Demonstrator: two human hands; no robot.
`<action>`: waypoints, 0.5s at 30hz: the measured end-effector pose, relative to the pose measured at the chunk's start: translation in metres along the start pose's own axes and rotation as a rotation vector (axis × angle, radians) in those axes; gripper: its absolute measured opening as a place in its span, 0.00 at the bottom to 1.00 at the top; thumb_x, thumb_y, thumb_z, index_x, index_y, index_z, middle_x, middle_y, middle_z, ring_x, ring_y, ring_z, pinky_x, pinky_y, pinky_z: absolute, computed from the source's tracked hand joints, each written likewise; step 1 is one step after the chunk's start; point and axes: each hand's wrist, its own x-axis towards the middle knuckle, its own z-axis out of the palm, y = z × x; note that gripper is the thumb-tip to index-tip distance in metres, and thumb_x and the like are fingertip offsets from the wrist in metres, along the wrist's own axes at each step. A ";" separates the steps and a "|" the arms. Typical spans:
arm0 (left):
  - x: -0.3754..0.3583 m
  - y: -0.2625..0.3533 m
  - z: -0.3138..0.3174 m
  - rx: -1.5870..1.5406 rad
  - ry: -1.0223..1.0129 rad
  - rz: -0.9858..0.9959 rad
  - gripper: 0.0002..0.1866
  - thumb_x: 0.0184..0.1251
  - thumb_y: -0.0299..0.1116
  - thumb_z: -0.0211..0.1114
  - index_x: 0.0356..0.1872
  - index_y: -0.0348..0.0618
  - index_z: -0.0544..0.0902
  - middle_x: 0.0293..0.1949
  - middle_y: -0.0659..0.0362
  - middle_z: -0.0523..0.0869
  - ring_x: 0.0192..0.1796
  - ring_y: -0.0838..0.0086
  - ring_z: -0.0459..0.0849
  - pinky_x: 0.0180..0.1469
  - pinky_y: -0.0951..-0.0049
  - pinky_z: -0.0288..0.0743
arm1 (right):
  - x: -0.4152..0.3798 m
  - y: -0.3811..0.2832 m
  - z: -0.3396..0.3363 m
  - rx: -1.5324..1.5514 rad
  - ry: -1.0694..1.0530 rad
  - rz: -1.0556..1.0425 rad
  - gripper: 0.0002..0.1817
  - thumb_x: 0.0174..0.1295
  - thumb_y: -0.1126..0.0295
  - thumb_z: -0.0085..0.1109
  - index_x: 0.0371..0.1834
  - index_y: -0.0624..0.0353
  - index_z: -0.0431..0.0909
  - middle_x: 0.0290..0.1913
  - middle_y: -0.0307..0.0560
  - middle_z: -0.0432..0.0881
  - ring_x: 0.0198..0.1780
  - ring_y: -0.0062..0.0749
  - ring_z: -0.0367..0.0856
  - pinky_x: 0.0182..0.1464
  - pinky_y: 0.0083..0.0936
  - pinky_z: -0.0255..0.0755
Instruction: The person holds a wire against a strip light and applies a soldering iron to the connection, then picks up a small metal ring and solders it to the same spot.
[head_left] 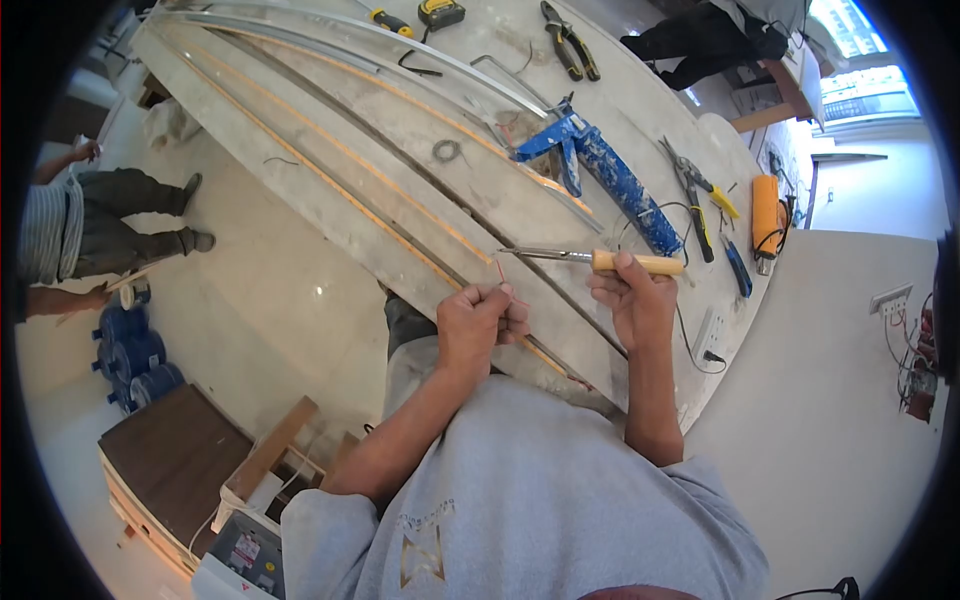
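My right hand [640,300] is closed around the wooden handle of a soldering iron [603,261]. The iron's metal tip points left, close to the end of a thin orange strip [440,222] lying on the worktable [640,120]. My left hand [475,325] pinches a thin red wire [502,270], whose upper end rises towards the iron's tip; whether they touch is too small to tell. Beneath my hands runs another orange strip [370,225] in a long, narrow channel. Red wire ends [580,383] show at its near end.
A blue caulking gun [620,185], pliers [570,42], yellow-handled snips [712,190], an orange heat gun [766,215] and a power strip [711,335] lie on the table. A tape measure [440,12] is at the far end. Another person [110,215] stands at left near blue water bottles [135,350].
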 end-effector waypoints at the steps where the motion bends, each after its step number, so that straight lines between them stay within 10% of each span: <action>1: 0.001 -0.001 0.000 0.002 0.006 0.006 0.10 0.70 0.37 0.64 0.32 0.41 0.82 0.27 0.59 0.87 0.25 0.76 0.85 0.27 0.78 0.74 | -0.004 0.003 -0.002 -0.001 0.001 0.002 0.15 0.65 0.70 0.62 0.43 0.76 0.77 0.35 0.61 0.85 0.32 0.41 0.88 0.30 0.26 0.87; 15: 0.000 -0.003 0.002 -0.040 0.022 -0.040 0.11 0.69 0.38 0.64 0.29 0.43 0.83 0.26 0.59 0.88 0.25 0.75 0.86 0.27 0.79 0.74 | -0.015 0.023 -0.010 0.086 -0.016 -0.073 0.13 0.63 0.74 0.64 0.43 0.77 0.78 0.38 0.63 0.85 0.34 0.43 0.89 0.35 0.30 0.88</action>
